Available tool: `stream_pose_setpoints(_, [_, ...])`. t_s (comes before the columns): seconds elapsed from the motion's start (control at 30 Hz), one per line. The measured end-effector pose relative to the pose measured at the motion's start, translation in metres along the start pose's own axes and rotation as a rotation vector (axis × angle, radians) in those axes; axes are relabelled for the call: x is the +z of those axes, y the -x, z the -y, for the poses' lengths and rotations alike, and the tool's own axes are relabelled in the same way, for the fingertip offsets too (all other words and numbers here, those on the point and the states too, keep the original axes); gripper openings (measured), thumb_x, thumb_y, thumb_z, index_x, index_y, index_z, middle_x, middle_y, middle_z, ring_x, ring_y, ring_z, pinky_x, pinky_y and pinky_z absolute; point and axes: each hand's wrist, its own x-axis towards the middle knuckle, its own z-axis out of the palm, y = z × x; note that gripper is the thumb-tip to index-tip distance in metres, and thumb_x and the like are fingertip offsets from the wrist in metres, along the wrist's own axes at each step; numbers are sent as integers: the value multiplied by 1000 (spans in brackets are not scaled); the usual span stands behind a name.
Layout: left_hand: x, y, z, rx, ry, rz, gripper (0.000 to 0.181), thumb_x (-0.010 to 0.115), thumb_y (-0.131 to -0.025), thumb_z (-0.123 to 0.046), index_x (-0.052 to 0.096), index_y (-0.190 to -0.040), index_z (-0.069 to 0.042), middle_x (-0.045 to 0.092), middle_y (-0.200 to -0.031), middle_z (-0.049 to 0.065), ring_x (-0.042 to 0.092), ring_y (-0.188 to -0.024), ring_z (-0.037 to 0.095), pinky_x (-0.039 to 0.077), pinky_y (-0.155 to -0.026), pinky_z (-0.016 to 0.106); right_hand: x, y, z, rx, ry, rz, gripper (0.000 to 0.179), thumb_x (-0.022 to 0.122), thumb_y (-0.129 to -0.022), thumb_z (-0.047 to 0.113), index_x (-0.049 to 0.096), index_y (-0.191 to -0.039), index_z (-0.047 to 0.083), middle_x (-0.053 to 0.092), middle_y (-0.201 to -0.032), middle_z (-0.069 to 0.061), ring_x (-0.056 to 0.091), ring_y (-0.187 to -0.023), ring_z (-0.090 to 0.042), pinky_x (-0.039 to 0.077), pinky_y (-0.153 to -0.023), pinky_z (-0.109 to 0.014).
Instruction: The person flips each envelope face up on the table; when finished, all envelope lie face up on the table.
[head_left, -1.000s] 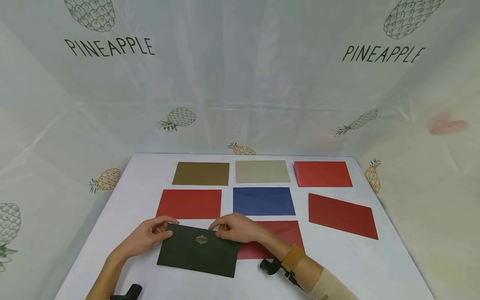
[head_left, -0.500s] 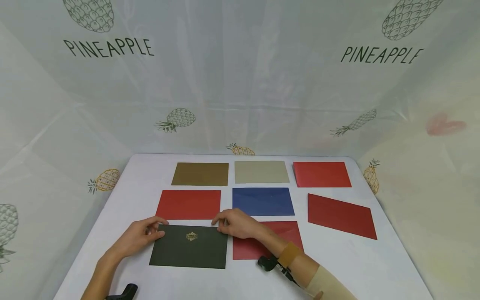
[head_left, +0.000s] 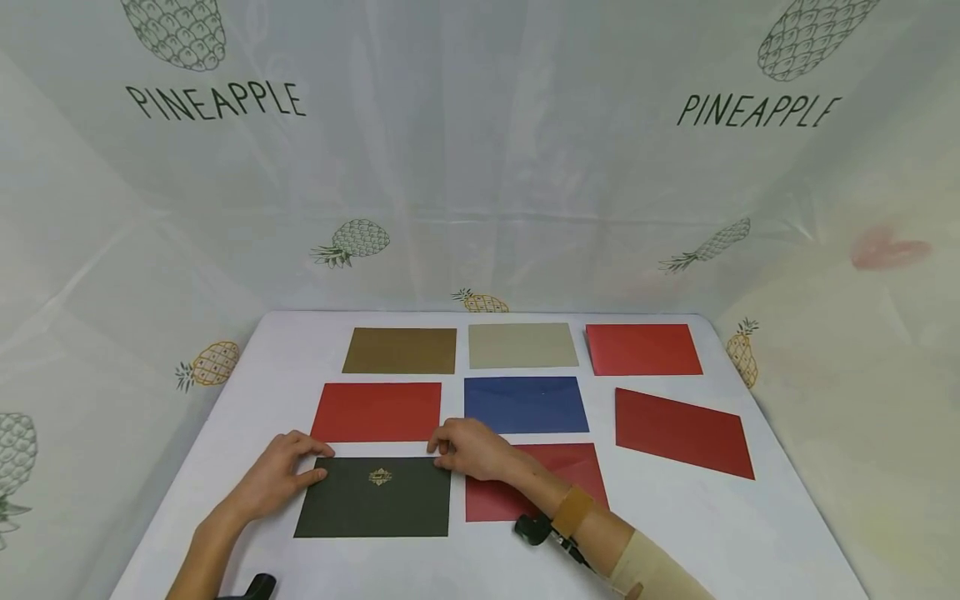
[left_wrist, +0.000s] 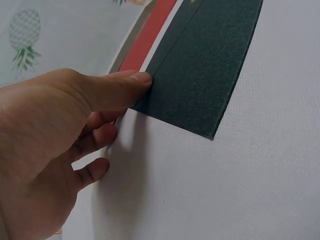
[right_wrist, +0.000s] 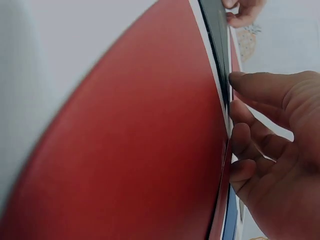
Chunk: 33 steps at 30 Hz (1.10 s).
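Dark green, the emblem-stamped card [head_left: 371, 510] is laid at the near left of the white table [head_left: 712, 546], just left of a dull red card [head_left: 492, 503], its far corners pinched between thumb and fingers by the left hand [head_left: 276, 477] and, apparently, the right hand [head_left: 474, 450]. It could be skewed if one corner were freed first, or the dull red card dragged by the right forearm [head_left: 538, 488], which is slanted over it; the left forearm [head_left: 208, 546] is angled in from the near left.
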Motion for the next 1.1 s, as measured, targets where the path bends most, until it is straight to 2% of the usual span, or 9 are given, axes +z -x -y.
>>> stream_pose_setpoints(0.27, [0,-2,3,-2,-7,4,31,85,-79,-12,74,-104,-26,63,-101,-11,54,-101,17,45,-87,40,-1,2,0,-26,47,26,14,76,-90,21,75,-104,21,55,-84,14,52,-73,3,45,-69,-15])
stream_pose_setpoints(0.37, [-3,-4,5,-32,-3,-11,26,83,-83,-14,74,-104,-25,63,-96,-13,56,-94,12,49,-82,33,-3,1,-2,-36,48,19,15,75,-92,23,75,-107,21,56,-87,14,53,-75,3,46,-69,-14])
stream_pose_setpoints(0.47, [-5,-7,9,-46,-1,-73,19,79,-87,-12,73,-103,-21,64,-91,-12,56,-84,8,50,-74,26,-9,-2,-5,-38,76,-24,18,74,-93,24,75,-110,20,62,-97,9,57,-83,0,48,-74,-16])
stream_pose_setpoints(0.53, [-7,-11,14,-40,-17,-137,18,76,-89,-8,73,-103,-17,65,-90,-9,56,-82,9,50,-71,26,-14,-5,-8,-33,126,-64,21,73,-94,24,74,-114,20,63,-107,6,59,-93,-4,50,-80,-19])
stream_pose_setpoints(0.63, [-11,-17,20,-22,-78,-212,20,72,-90,-2,72,-108,-13,66,-99,0,58,-89,17,53,-76,36,-20,-11,-14,-10,229,-113,29,71,-94,23,71,-123,20,61,-121,2,59,-108,-12,52,-88,-25])
stream_pose_setpoints(0.7, [-14,-21,25,-14,-119,-233,25,70,-90,0,71,-113,-9,65,-107,8,58,-96,25,53,-82,46,-23,-16,-18,-3,289,-127,35,70,-95,22,67,-130,20,59,-129,0,57,-118,-16,53,-92,-29])
stream_pose_setpoints(0.8, [-16,-26,32,-2,-141,-215,33,70,-89,1,68,-121,-6,62,-118,17,55,-107,35,48,-89,58,-24,-23,-24,-4,351,-127,44,68,-96,23,60,-139,20,55,-140,0,54,-128,-19,52,-97,-32])
stream_pose_setpoints(0.9, [-15,-31,39,7,-132,-190,38,73,-87,1,67,-124,-4,61,-121,20,52,-111,38,45,-92,59,-23,-30,-28,-4,365,-102,49,67,-98,25,55,-145,21,51,-148,-1,50,-134,-20,48,-103,-34])
stream_pose_setpoints(1.1, [-14,-39,48,12,-89,-149,44,78,-85,-5,66,-127,-1,59,-120,22,50,-113,41,43,-94,63,-23,-37,-32,17,322,-72,55,67,-98,32,51,-148,18,45,-154,-7,48,-138,-26,44,-108,-38])
